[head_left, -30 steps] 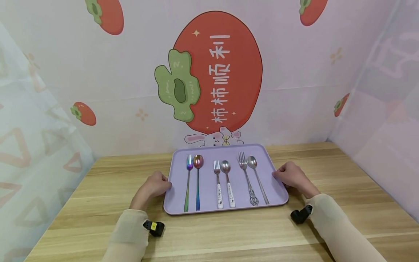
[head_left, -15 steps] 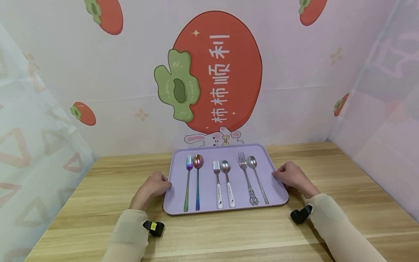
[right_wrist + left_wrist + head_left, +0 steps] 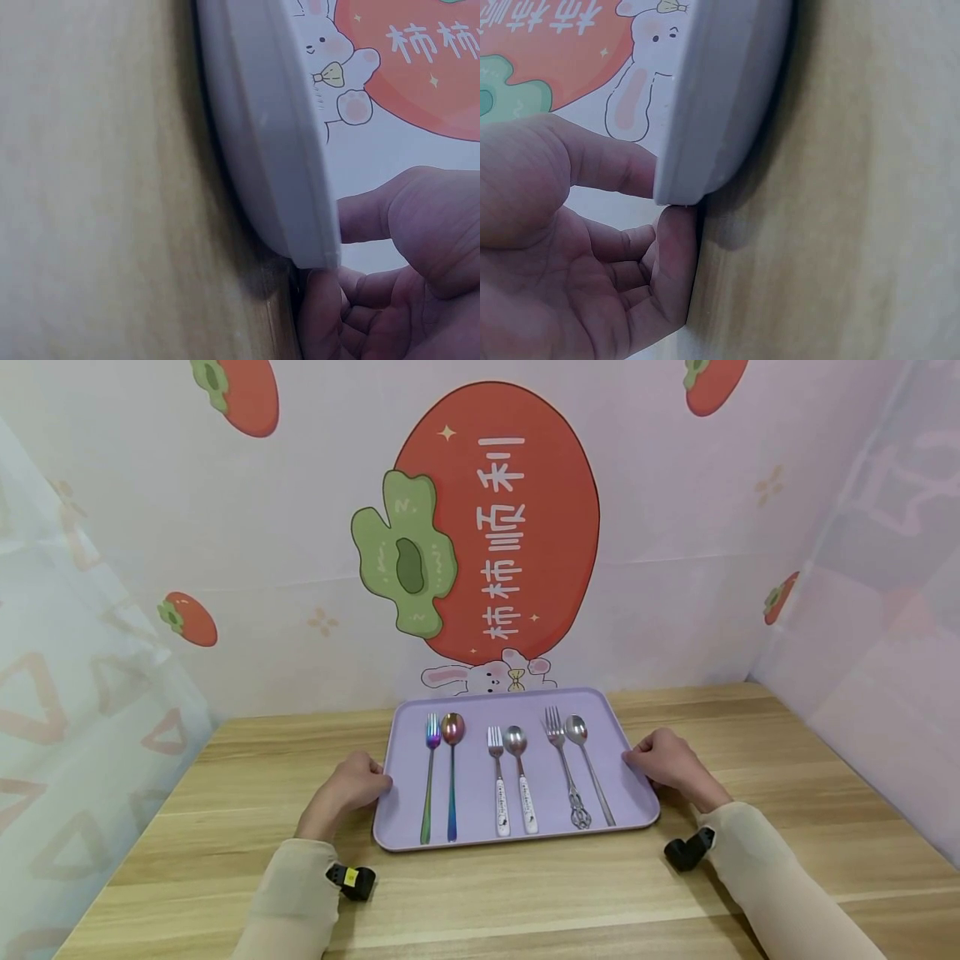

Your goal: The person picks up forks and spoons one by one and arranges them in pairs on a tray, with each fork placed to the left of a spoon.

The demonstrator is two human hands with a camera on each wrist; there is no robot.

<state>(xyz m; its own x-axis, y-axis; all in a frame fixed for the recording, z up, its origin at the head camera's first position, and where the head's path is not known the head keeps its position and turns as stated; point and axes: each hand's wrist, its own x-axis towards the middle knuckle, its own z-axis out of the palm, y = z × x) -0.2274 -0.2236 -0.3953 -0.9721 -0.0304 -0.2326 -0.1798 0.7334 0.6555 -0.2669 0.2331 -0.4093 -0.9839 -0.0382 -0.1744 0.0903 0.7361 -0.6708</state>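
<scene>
A lilac tray [image 3: 476,785] lies on the table near the back wall. My left hand [image 3: 354,782] pinches its left rim; in the left wrist view the thumb is at the top of the rim and a finger is below it. At the right rim my right hand [image 3: 667,760] grips the same way. Three pairs of cutlery lie on the tray: a rainbow fork [image 3: 433,733] and rainbow spoon [image 3: 453,728], a fork [image 3: 502,806] and spoon [image 3: 528,810] with white printed handles, and a silver fork [image 3: 576,806] with an openwork handle beside a plain silver spoon [image 3: 577,729].
The wooden table [image 3: 517,902] runs up to a cloth backdrop [image 3: 285,643] printed with persimmons and a rabbit. More printed cloth hangs along the left and right sides. A small black camera sits on each wrist.
</scene>
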